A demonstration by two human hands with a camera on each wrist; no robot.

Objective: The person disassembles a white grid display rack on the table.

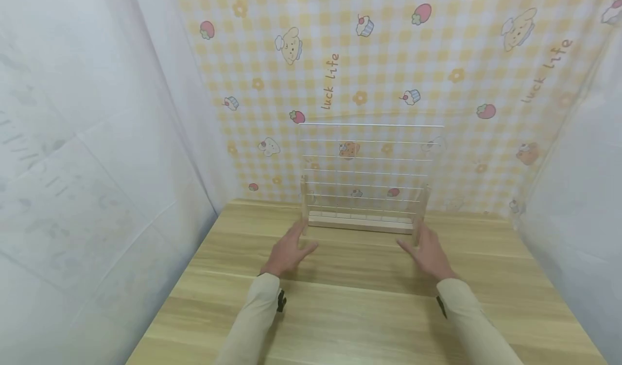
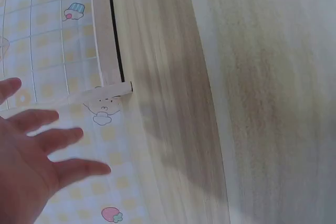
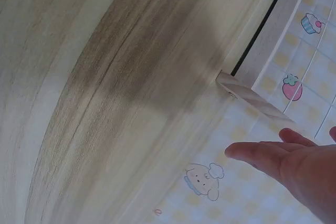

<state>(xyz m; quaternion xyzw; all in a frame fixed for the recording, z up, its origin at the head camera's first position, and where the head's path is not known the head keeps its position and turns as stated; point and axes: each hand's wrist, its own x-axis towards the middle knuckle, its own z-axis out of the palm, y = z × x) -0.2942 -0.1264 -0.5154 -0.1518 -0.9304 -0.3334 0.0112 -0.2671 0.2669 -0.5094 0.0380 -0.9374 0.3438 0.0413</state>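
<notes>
The wire rack [image 1: 360, 223] stands upright near the table's [image 1: 350, 322] far edge, about midway between the far corners. Its thin wire grid rises between a left wooden post [image 1: 304, 200] and a right wooden post [image 1: 421, 205], joined low down by a wooden rail [image 2: 105, 30]. The left hand [image 1: 285, 254] and right hand [image 1: 430, 252] are beside the posts' lower ends, fingers spread, neither wrapped around anything; whether fingertips touch wood, I cannot tell. The rack is probably light and stiff in its wood, while the slender wires could bend under pressure. The posts, low near the rail, look like the soundest hold; bare wood should grip well.
</notes>
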